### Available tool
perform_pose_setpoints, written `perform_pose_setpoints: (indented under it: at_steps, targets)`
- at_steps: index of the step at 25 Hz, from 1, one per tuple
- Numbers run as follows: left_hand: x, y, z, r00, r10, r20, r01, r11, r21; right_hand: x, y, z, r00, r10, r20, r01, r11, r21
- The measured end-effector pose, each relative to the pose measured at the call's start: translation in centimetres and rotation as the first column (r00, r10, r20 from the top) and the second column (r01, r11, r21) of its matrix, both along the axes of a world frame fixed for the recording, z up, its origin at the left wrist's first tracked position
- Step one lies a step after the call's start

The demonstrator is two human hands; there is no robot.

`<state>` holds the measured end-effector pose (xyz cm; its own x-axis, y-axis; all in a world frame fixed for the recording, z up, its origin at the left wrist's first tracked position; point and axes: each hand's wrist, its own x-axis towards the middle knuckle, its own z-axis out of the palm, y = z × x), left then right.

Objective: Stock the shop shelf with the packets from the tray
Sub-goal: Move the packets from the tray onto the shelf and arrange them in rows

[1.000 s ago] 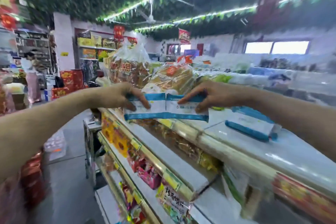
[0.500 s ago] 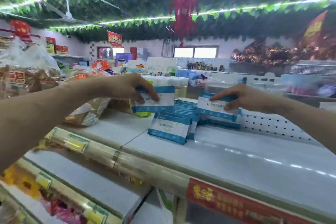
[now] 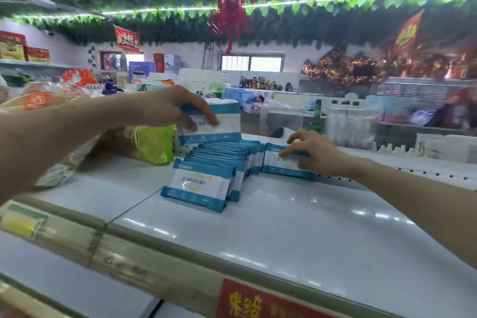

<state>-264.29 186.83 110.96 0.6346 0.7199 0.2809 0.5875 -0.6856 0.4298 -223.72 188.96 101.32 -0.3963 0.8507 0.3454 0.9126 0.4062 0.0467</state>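
At the front lip of the white metal shelf [image 3: 284, 227] a red printed label strip [image 3: 247, 302] is fixed. Further in, a row of white plastic packets with teal bands [image 3: 201, 183] is stood leaning front to back, presumably so that the faces are shown. Just beside it, the right-hand packet [image 3: 278, 166] is pinched at its top edge by the right hand [image 3: 312, 152], its foot on the shelf (a second row is probably being begun). Above the row's rear, the raised packet [image 3: 222, 124] is gripped by the left hand [image 3: 175, 108], likely for slotting in behind. No tray is seen.
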Motion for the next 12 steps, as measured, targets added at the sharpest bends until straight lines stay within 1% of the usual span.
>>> perform_pose_setpoints:
  at_steps: [2, 4, 7, 9, 12]
  targets:
    - [2.4, 0.9, 0.5, 0.999, -0.039, 0.019, 0.038, 0.999, 0.023, 0.4, -0.2, 0.0, 1.000, -0.021, 0.009, 0.021, 0.999, 0.038]
    - [5.3, 1.9, 0.9, 0.996, -0.083, 0.027, 0.082, 0.996, 0.045, 1.3, -0.8, 0.5, 0.998, -0.025, -0.057, 0.028, 0.998, 0.049]
    - [10.4, 3.5, 0.6, 0.985, -0.173, -0.003, 0.173, 0.983, 0.052, 3.5, -1.9, 1.7, 0.989, -0.041, -0.144, 0.061, 0.989, 0.138]
    - [13.5, 4.6, -0.7, 0.969, -0.235, -0.073, 0.240, 0.968, 0.068, 4.9, -3.0, 2.6, 0.978, -0.069, -0.195, 0.108, 0.974, 0.197]
    - [17.0, 6.5, -3.6, 0.928, -0.266, -0.261, 0.301, 0.948, 0.102, 6.8, -4.8, 3.2, 0.973, -0.099, -0.208, 0.153, 0.953, 0.260]
